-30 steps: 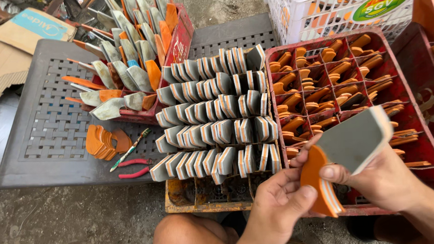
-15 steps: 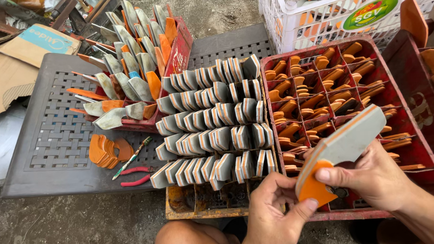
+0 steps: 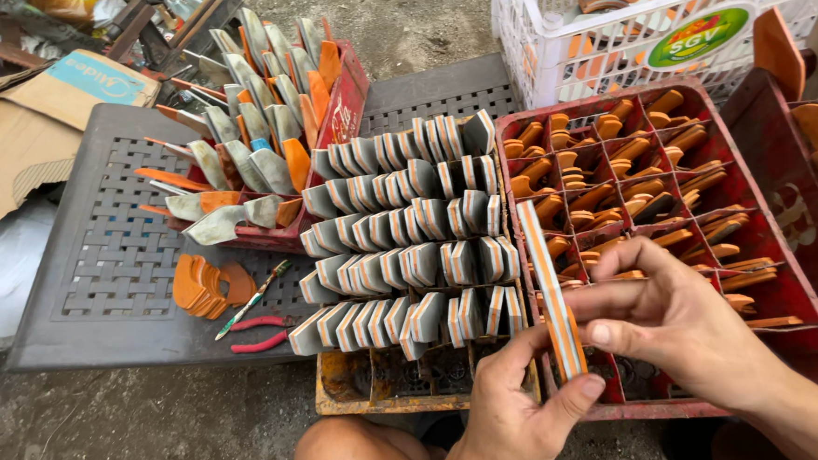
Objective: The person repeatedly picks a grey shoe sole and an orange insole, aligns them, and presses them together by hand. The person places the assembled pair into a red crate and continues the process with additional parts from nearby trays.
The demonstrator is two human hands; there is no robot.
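Holding a grey-orange layered piece (image 3: 549, 293) edge-on, both hands clamped on it: L hand (image 3: 516, 411) below, R hand (image 3: 684, 323) beside. Red divided crate (image 3: 801, 237) sits behind.

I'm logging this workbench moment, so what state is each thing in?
Left hand: pinching the lower end of the layered piece.
Right hand: gripping the layered piece, held edge-on.
Red crate: compartments mostly filled with orange pieces.
Middle crate: grey-faced pieces in rows, front cells bare.
Pliers: lying on the grey table.
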